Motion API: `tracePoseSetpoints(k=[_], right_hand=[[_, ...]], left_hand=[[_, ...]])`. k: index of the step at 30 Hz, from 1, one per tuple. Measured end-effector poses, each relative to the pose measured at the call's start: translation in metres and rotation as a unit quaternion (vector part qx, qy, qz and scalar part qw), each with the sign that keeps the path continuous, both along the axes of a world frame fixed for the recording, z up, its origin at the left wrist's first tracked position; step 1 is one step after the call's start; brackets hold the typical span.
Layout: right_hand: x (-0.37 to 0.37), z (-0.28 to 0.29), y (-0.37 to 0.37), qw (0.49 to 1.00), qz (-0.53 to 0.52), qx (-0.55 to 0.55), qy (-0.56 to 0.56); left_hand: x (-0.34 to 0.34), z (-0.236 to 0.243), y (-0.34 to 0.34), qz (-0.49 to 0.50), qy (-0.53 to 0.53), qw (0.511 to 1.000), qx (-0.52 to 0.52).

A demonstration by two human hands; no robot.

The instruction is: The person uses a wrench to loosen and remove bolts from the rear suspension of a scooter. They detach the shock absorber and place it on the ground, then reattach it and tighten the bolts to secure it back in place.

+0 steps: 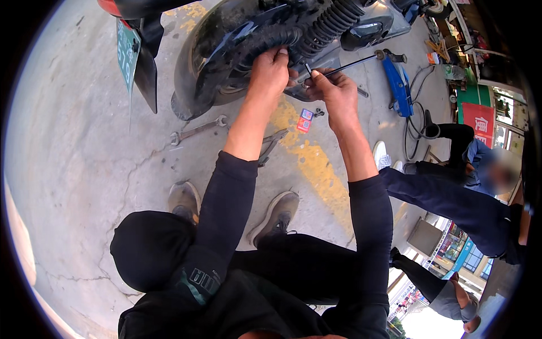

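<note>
The black ribbed rubber hose (pixel 271 39) beside the scooter's rear wheel (pixel 195 68) is gripped by the left hand (pixel 271 70) while a thin metal tool (pixel 307 70) is pinched in the right hand (pixel 336 90), so the work appears unfinished, the combination wrench (pixel 197 130) lying unused on the concrete.

Scooter wheel (pixel 226 51) ahead on the floor (pixel 84 169); spanner (pixel 197 130) lying before it, left of the arms; jack (pixel 397 82) at right.

Black long sleeves (pixel 226 209), black trousers, grey-brown shoes (pixel 275 217).
</note>
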State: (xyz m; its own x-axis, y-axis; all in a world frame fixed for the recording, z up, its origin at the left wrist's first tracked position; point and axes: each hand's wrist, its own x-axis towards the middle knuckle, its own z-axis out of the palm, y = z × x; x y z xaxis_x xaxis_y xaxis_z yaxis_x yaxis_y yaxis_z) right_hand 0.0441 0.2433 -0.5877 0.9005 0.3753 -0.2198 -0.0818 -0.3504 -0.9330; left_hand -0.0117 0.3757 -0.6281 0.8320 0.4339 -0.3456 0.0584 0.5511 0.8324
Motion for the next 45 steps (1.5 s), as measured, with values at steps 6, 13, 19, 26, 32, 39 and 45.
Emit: tracePoseSetpoints(k=[6, 13, 19, 26, 32, 39, 45], right_hand=[[0.007, 0.008, 0.006, 0.999, 0.02, -0.019, 0.027], [0.025, 0.013, -0.003, 0.977, 0.024, 0.057, 0.203], [0.02, 0.01, 0.001, 0.995, 0.078, -0.063, 0.005], [0.011, 0.012, 0.008, 0.999, 0.037, -0.032, 0.005], [0.014, 0.019, 0.008, 0.922, 0.164, -0.243, -0.252], [0.037, 0.052, 0.063, 0.945, -0.185, 0.268, 0.02], [0.057, 0.083, 0.08, 0.955, -0.251, 0.156, 0.02]], left_hand=[[0.011, -0.013, 0.011, 0.001, 0.056, 0.956, 0.288], [-0.011, 0.004, 0.001, 0.055, 0.071, 0.907, 0.411], [-0.007, 0.004, 0.003, 0.038, 0.087, 0.907, 0.411], [-0.005, 0.014, -0.001, 0.049, 0.085, 0.877, 0.47], [0.019, -0.03, 0.006, 0.057, -0.035, 0.995, 0.076], [0.03, -0.007, 0.017, -0.091, 0.028, 0.995, -0.007], [0.047, -0.029, 0.011, -0.024, 0.021, 0.98, 0.195]])
